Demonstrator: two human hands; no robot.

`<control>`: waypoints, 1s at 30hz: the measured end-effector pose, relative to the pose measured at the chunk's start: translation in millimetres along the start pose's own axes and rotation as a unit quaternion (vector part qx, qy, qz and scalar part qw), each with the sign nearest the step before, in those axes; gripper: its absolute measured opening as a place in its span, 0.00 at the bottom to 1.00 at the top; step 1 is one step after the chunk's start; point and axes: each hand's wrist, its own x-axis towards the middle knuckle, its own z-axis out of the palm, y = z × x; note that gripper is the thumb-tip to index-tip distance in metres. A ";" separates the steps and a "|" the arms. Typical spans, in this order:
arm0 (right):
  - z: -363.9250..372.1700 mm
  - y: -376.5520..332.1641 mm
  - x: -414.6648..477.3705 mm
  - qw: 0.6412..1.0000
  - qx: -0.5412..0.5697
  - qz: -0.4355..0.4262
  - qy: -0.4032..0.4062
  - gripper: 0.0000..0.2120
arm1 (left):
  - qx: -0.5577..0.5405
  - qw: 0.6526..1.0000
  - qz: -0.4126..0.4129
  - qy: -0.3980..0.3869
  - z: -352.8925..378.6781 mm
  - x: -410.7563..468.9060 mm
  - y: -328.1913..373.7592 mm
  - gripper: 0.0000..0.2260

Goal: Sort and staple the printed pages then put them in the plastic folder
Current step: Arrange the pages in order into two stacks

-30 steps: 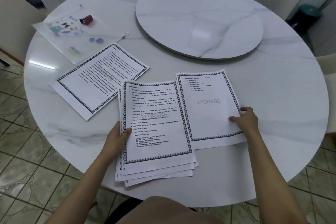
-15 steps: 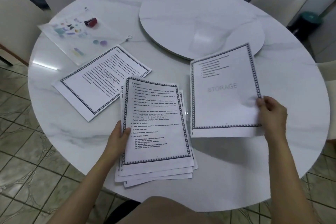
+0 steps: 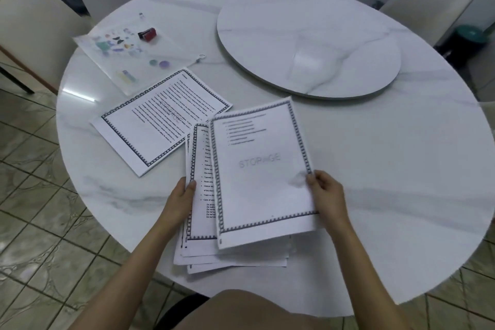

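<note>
Sorting step: the right hand (image 3: 325, 193) pinches the STORAGE page (image 3: 262, 169) by its right edge, above the fanned stack (image 3: 199, 195), whose left edge the left hand (image 3: 180, 195) grips. Next it wants squaring down (the stack sits near the table's (image 3: 388, 182) rim). Bare marble lies rightward; the plastic folder (image 3: 128, 56) waits far left.

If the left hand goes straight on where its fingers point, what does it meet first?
The left hand grips the stack at its left edge; further on, probably the left edge of the sheet the right hand holds over it, though its height is unclear.
</note>
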 end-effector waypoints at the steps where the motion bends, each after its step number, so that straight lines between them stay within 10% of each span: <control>1: 9.7 4.2 -6.6 1.000 -0.007 0.009 -0.013 0.08 | -0.001 1.000 -0.003 0.005 0.2 -1.0 1.0 0.12; 30: 30.0 6.4 -34.4 0.989 -0.079 0.048 -0.111 0.09 | 0.046 0.994 0.096 -0.003 0.0 -5.8 2.2 0.15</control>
